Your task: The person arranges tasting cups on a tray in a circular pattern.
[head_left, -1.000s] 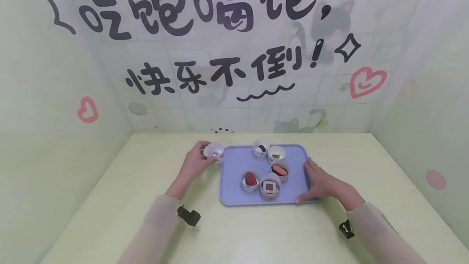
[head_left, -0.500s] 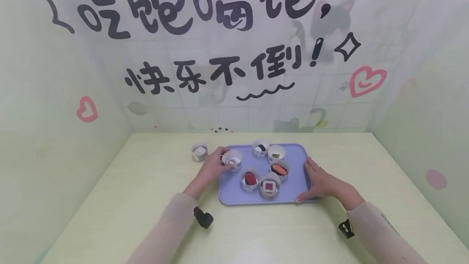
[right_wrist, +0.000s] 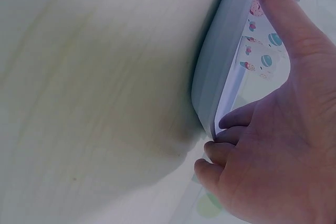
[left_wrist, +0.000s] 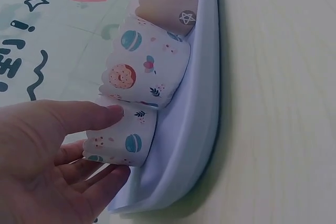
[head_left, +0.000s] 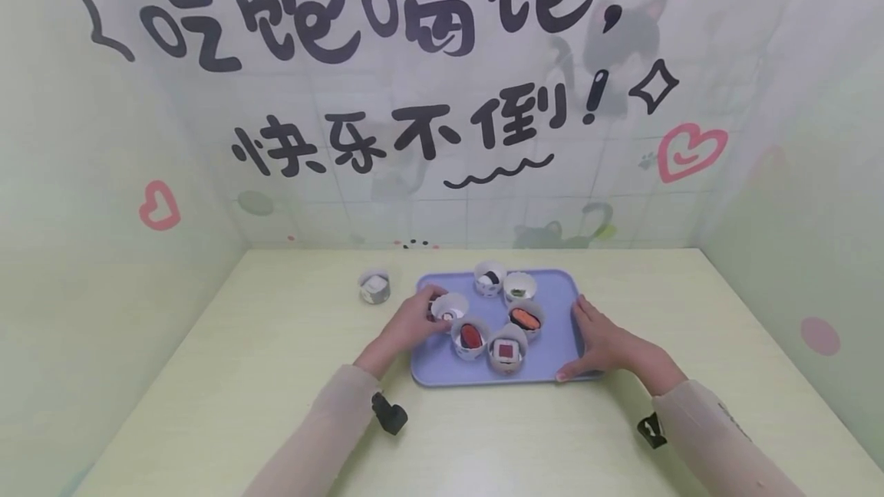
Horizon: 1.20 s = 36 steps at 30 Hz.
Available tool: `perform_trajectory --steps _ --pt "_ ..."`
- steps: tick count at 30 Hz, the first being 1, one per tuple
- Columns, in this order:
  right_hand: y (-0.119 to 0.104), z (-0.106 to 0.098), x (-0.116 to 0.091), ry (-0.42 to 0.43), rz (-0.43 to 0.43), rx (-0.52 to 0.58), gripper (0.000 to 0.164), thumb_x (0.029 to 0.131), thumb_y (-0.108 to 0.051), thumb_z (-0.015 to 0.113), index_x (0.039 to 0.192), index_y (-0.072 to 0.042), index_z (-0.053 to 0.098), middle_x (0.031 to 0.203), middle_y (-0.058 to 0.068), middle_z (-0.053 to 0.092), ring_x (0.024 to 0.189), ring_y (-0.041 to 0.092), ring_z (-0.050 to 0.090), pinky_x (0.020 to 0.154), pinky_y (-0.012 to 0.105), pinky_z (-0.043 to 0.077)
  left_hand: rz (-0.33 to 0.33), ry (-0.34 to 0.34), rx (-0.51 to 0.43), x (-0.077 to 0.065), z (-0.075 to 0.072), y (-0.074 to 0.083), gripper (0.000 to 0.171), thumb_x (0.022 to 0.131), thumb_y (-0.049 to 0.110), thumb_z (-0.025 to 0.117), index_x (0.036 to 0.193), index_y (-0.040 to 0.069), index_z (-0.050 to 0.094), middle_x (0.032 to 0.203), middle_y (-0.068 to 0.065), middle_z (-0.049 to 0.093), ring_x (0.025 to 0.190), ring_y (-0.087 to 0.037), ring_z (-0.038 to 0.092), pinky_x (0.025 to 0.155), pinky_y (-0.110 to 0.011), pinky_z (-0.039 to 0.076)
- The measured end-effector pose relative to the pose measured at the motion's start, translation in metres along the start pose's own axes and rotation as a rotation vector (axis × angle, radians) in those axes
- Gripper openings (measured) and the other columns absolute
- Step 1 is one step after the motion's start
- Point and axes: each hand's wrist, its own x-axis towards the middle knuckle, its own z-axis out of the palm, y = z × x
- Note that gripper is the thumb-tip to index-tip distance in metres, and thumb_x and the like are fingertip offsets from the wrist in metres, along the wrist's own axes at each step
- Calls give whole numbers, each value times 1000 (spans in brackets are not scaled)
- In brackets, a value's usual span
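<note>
My left hand (head_left: 412,320) grips a scalloped paper cup (left_wrist: 121,140) with a small toy sushi roll (head_left: 446,317) inside, at the left part of the blue tray (head_left: 430,371). In the left wrist view, its thumb lies on the patterned side and its fingers are behind and below. The held cup sits against the cup with the red-topped sushi (head_left: 472,336). Spread around the tray's front right corner, my right hand (head_left: 608,341) has its thumb on the front rim and its fingers along the right rim.
More cups on the tray hold a square roll (head_left: 507,351), an orange-topped sushi (head_left: 526,318), a green piece (head_left: 519,292) and a black-and-white piece (head_left: 489,279). Left of the tray, another cup (head_left: 375,287) with a whitish piece stands on the table (head_left: 470,443). Printed walls surround the table.
My left hand has carried its cup rightward from beside the tray's left rim to a spot next to the red-topped sushi's cup. My right hand has stayed at the tray corner.
</note>
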Motion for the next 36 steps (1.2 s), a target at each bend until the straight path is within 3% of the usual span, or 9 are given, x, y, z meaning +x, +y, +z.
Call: perform_trajectory --steps 5,11,18,24,30,36 --pt "-1 -2 1 4 1 -3 135 67 -49 89 149 22 8 157 43 2 146 59 9 118 68 19 -7 -5 11 1 -2 1 61 85 13 78 138 1 50 134 -19 61 108 -30 66 97 -42 56" --pt "-1 -3 0 -1 8 4 135 67 -49 89 149 22 8 157 43 1 146 59 8 119 68 19 -7 0 -56 0 -11 2 62 84 9 78 139 1 49 141 -18 57 125 -35 60 107 -44 51" --pt "-1 -2 -1 -5 11 14 134 68 -49 89 149 22 8 157 43 1 145 59 8 118 68 19 45 40 -97 -3 -27 -4 60 86 3 73 140 -3 46 139 -21 58 131 -40 55 111 -48 46" --pt "1 -1 -1 0 9 8 134 67 -49 89 148 22 9 157 43 2 145 60 9 118 68 19 38 98 -95 -2 -42 -11 58 88 4 70 140 -3 45 141 -22 56 133 -40 53 112 -47 45" --pt "2 1 0 -2 11 5 134 67 -50 89 149 22 9 157 43 2 145 59 9 118 68 19 22 202 8 1 -61 -18 58 88 8 72 139 -1 46 140 -22 56 133 -38 52 113 -49 45" --pt "2 2 0 1 8 1 135 67 -50 89 149 22 9 157 43 2 145 60 10 118 68 20 -59 247 71 5 -81 -27 59 90 16 70 142 4 45 147 -19 50 137 -38 46 114 -55 40"
